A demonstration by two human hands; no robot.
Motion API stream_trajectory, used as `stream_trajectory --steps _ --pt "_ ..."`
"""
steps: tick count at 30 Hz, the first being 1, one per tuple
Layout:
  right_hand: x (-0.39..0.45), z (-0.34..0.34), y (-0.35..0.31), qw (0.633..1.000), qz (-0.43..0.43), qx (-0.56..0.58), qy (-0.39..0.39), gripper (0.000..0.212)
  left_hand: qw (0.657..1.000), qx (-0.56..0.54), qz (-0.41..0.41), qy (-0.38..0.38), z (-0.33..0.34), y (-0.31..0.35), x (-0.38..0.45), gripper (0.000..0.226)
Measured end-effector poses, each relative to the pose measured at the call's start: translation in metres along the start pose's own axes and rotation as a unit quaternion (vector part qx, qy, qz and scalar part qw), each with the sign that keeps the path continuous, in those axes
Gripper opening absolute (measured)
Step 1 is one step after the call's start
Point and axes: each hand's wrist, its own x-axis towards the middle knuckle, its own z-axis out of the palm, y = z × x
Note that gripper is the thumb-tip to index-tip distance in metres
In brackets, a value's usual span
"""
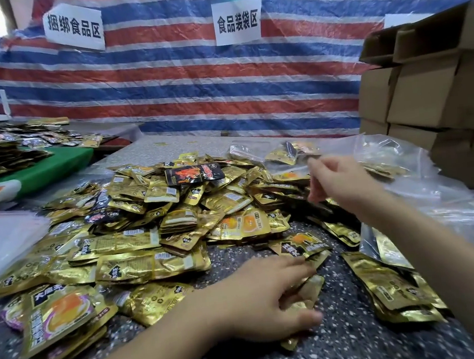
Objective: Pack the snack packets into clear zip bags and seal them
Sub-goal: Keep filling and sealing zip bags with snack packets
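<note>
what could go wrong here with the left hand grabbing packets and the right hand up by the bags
1. The left hand covers several loose gold packets; a rushed grab may drop some or miscount.
2. The right hand hangs beside the clear bags; whether it grips anything is blurred, so a bag may slip.
3. The big pile mixes in black packets; one may end up in the wrong bag.

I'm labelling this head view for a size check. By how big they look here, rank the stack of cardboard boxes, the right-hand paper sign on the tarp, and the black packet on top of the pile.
1. Stack of cardboard boxes
2. Paper sign
3. Black packet

The sign hangs farther back, so only apparent size is ranked.
</note>
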Motion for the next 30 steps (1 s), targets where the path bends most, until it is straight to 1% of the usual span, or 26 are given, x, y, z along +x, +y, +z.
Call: stream_trajectory --steps 2,3,6,9,11,13,15,17,18,20,23,26,28,30 --pt "-0.018 0.003 0.018 0.994 -0.062 -0.091 -0.019 0.032 0.998 0.047 -0.003 -0.035 0.003 0.000 0.002 0.065" --pt "-0.026 0.004 0.027 0.988 -0.094 -0.116 -0.024 0.029 0.997 0.062 -0.007 -0.039 0.002 -0.002 0.002 0.060" --pt "-0.047 0.009 0.049 0.971 -0.180 -0.156 -0.034 0.029 0.996 0.080 -0.030 -0.040 -0.003 -0.011 0.001 0.052" --pt "-0.057 0.016 0.059 0.962 -0.215 -0.165 -0.023 0.032 0.995 0.064 -0.060 -0.037 -0.008 -0.019 -0.001 0.049" --pt "-0.056 0.022 0.059 0.970 -0.202 -0.134 0.022 0.037 0.997 0.032 -0.066 -0.021 -0.012 -0.021 -0.003 0.046" --pt "-0.051 0.030 0.055 0.979 -0.169 -0.088 0.067 0.043 0.997 -0.004 -0.079 -0.006 -0.015 -0.024 -0.004 0.049" --pt "-0.045 0.039 0.049 0.985 -0.137 -0.047 0.098 0.048 0.995 -0.013 -0.102 0.004 -0.017 -0.029 -0.005 0.058" --pt "-0.038 0.049 0.044 0.988 -0.099 0.000 0.121 0.050 0.993 0.013 -0.121 0.002 -0.017 -0.034 -0.006 0.070" --pt "-0.035 0.053 0.041 0.988 -0.078 0.019 0.130 0.049 0.991 0.032 -0.131 -0.004 -0.018 -0.036 -0.006 0.075" --pt "-0.030 0.062 0.036 0.988 -0.045 0.049 0.141 0.048 0.988 0.053 -0.145 -0.003 -0.018 -0.038 -0.008 0.077" --pt "-0.025 0.064 0.031 0.991 -0.008 0.062 0.115 0.046 0.986 0.056 -0.154 0.030 -0.024 -0.039 -0.010 0.075" --pt "-0.026 0.057 0.027 0.997 0.006 0.042 0.059 0.041 0.982 0.045 -0.161 0.084 -0.036 -0.040 -0.017 0.064" --pt "-0.030 0.055 0.028 0.998 -0.015 0.013 0.061 0.038 0.977 0.039 -0.164 0.129 -0.044 -0.041 -0.023 0.049" --pt "-0.037 0.057 0.028 0.997 -0.034 -0.004 0.075 0.028 0.966 0.036 -0.170 0.194 -0.053 -0.044 -0.028 0.031"
